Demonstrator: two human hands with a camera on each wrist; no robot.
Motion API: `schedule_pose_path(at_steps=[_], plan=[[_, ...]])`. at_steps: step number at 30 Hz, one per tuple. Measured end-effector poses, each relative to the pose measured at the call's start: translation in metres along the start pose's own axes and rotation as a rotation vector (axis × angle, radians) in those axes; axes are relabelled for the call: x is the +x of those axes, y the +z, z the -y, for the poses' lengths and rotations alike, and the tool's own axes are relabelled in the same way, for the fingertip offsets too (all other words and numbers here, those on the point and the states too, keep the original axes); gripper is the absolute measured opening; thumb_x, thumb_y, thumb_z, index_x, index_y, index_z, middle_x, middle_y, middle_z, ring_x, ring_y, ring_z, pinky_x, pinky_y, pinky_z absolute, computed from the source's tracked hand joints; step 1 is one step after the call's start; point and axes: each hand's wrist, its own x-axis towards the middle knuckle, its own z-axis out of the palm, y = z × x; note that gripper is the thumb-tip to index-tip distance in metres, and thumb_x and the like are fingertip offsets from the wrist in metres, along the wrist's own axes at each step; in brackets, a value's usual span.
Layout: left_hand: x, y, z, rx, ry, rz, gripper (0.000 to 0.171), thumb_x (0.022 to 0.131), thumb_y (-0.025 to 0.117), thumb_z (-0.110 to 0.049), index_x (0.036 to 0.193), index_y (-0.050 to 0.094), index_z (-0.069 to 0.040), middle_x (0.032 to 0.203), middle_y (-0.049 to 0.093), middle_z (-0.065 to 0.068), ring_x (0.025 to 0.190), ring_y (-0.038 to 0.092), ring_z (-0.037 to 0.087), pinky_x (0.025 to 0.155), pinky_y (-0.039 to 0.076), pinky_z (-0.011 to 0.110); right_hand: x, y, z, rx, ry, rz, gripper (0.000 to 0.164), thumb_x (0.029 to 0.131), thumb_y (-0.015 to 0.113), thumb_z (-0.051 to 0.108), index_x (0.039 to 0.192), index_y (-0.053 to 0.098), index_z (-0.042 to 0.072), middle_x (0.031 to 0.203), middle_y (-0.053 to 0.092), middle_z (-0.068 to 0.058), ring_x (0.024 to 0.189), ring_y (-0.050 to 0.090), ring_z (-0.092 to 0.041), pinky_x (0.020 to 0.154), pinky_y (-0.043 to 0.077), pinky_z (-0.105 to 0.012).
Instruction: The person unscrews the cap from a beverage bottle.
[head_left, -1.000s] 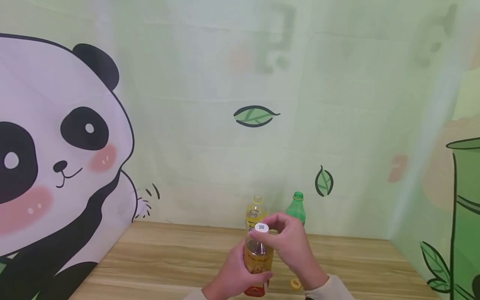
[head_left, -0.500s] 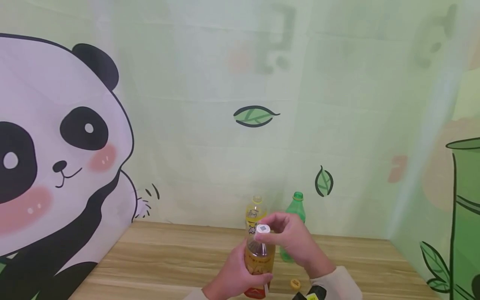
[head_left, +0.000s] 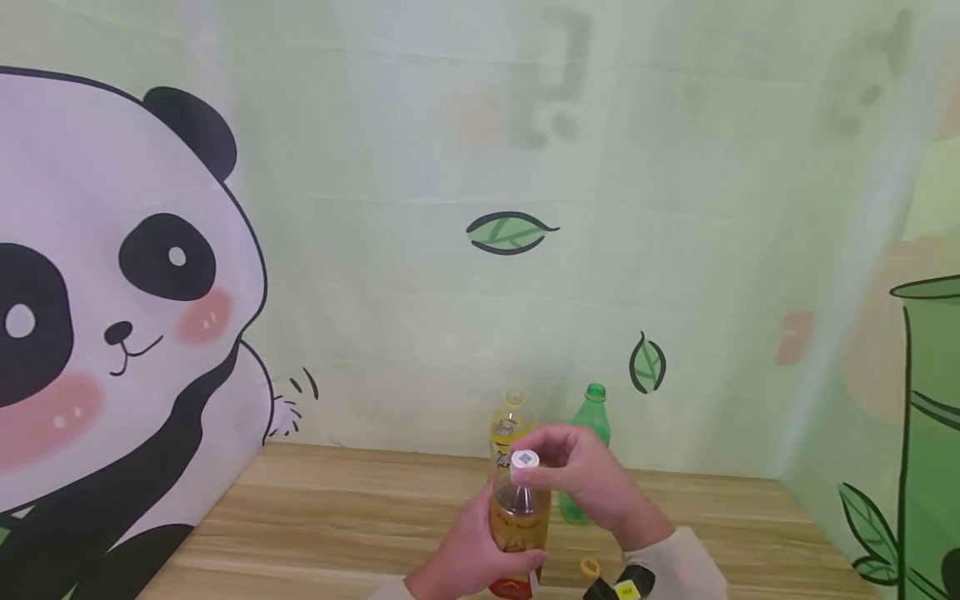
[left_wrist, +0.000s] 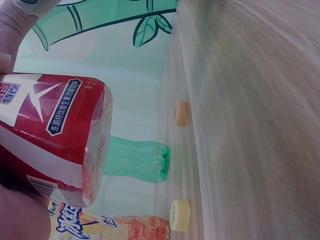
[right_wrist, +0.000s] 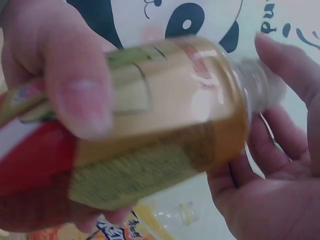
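My left hand (head_left: 468, 546) grips a drink bottle (head_left: 519, 527) with a gold and red label, its thumb across the front. In the head view the bottle stands nearly upright; its red lower part (left_wrist: 55, 120) fills the left of the left wrist view, raised off the table. At the top, my right hand (head_left: 592, 479) pinches the white cap (head_left: 525, 460) between thumb and fingers. The right wrist view is blurred: the left thumb (right_wrist: 82, 95) lies over the label, and the right-hand fingers (right_wrist: 280, 135) sit round the bottle's neck. Whether the cap's thread is engaged is hidden.
Behind the hands stand a capless yellow-labelled bottle (head_left: 512, 421) and a green bottle (head_left: 592, 412), also capless, on the wooden table (head_left: 337, 517). An orange cap (left_wrist: 180, 113) and a pale yellow cap (left_wrist: 180, 215) lie on the tabletop. A printed panda backdrop (head_left: 375, 250) closes the rear.
The printed square on the white cap has turned, and the right wrist has swung slightly right and rotated, showing its black strap. The held bottle has shifted slightly right and down.
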Motion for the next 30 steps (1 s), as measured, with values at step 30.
schedule_pose_path(at_steps=[30], plan=[[-0.001,0.001,-0.004,0.051,-0.041,-0.053,0.067,0.084,0.083,-0.021,0.141,0.048,-0.024,0.121,0.066,0.006,0.102,0.068,0.014,0.089,0.057,0.027,-0.009,0.045,0.017,-0.141,0.087,-0.582,0.038,0.067,0.097,0.023,0.089,0.071,0.006,0.087,0.071,-0.006,0.082,0.066,-0.018,0.076,0.057,-0.028]])
